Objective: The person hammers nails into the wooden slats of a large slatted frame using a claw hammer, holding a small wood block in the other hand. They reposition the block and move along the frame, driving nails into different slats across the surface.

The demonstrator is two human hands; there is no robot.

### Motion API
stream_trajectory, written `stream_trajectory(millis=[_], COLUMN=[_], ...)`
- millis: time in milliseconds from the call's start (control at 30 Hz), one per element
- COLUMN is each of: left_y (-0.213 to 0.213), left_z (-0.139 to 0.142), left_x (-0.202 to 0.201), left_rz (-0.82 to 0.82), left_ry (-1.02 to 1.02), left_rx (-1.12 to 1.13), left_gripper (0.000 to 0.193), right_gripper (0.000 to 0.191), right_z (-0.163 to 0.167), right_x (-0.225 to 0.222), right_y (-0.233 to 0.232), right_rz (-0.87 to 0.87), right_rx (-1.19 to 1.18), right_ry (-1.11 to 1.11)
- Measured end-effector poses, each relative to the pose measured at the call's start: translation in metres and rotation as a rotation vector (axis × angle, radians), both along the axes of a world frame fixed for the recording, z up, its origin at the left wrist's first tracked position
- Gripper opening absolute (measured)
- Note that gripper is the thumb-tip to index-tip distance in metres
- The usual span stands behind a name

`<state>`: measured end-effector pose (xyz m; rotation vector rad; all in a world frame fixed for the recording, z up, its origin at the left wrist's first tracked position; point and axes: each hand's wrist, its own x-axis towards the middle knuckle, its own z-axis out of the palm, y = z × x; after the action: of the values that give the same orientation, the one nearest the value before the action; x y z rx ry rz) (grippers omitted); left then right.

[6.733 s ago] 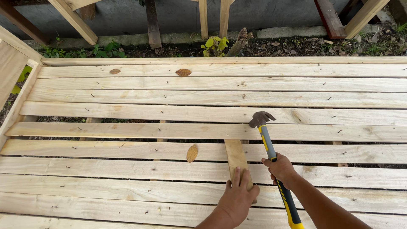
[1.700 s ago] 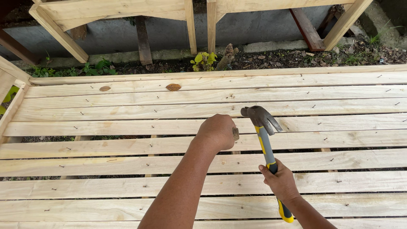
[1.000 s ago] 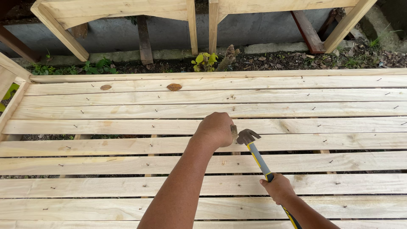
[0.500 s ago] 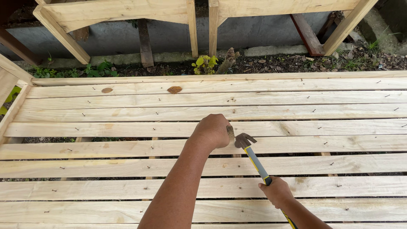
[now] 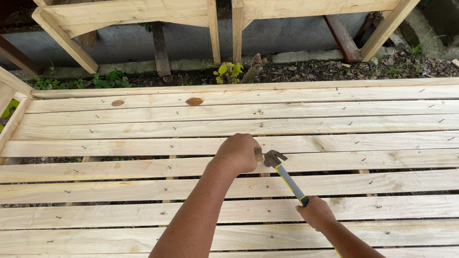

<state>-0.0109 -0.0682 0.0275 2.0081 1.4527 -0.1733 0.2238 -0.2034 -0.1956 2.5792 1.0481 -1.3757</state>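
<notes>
My left hand (image 5: 237,153) is curled into a fist on a pale wooden slat (image 5: 334,142) near the middle of the slatted frame. Its fingertips pinch what looks like a small nail, mostly hidden by the fingers. My right hand (image 5: 315,213) grips the lower handle of a claw hammer (image 5: 287,177) with a yellow, blue and grey handle. The hammer's dark metal head (image 5: 273,157) rests right beside my left fingertips, touching or nearly touching them.
The frame of long horizontal slats (image 5: 143,128) has narrow gaps and several small nails standing in the boards. Two brown wood chips (image 5: 194,101) lie on the far slat. Beyond it are timber legs (image 5: 64,40), a concrete kerb, soil and small plants (image 5: 228,71).
The hammer head dropped from a raised position down to the slat beside my left fist. My left hand moved from the near slats up to the middle slat and closed.
</notes>
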Motion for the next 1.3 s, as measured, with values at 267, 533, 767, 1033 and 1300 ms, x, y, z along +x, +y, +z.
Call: stream_trajectory(millis=[267,533,767,1033,1300], left_y=[0.001,-0.014,-0.024,-0.051,-0.04], left_z=[0.035,0.027,-0.01,-0.03,-0.03], left_x=[-0.006,-0.003,0.003,-0.003,-0.016], left_rz=[0.038,-0.069,-0.118,-0.187,-0.18], left_ry=[0.034,0.067,0.109,-0.01,-0.057], left_rx=[-0.15,-0.257,-0.217,-0.093,-0.108], left_gripper=[0.056,0.045,0.041,0.037,0.048], right_gripper=[0.036,0.035,0.036,0.035,0.034], right_z=[-0.003,-0.002,0.001,-0.001,-0.002], right_x=[0.007,0.006,0.002,-0.013,-0.025], right_y=[0.004,0.003,0.001,-0.005,-0.011], right_rz=[0.001,0.01,0.012,-0.056,-0.118], right_rx=[-0.021,-0.005,-0.001,-0.011,0.021], right_ry=[0.053,0.079,0.069,0.049,0.067])
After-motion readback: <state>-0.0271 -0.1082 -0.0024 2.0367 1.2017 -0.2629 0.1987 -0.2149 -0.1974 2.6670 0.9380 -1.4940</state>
